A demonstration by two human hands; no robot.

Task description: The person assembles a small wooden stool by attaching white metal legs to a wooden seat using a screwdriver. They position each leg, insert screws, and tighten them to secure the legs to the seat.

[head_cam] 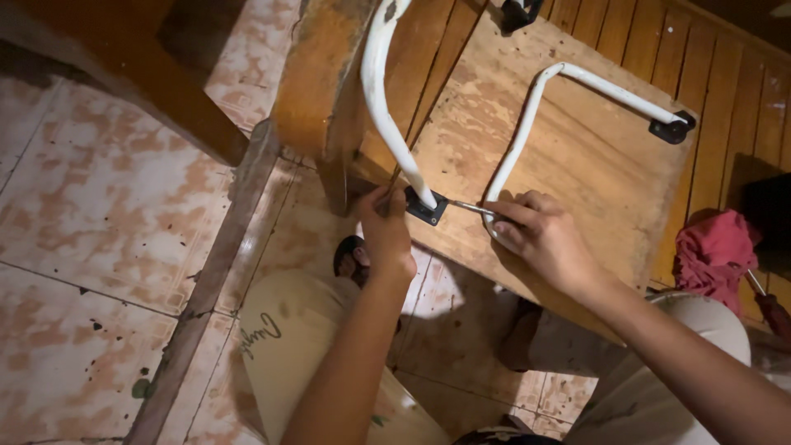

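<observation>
Screwdriver [471, 208] pinched in right hand [544, 235]; left hand [386, 231] steadies bracket [427, 206].

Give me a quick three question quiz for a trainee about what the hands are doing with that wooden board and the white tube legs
1. True or false: the right hand holds a thin metal tool whose tip points at the black bracket.
2. What does the left hand rest against?
A. the red cloth
B. the board's edge beside the bracket
C. the floor tiles
3. Fill in: the white tubes lie on a ____ board.

Key: 1 true; 2 B; 3 wooden.
</observation>
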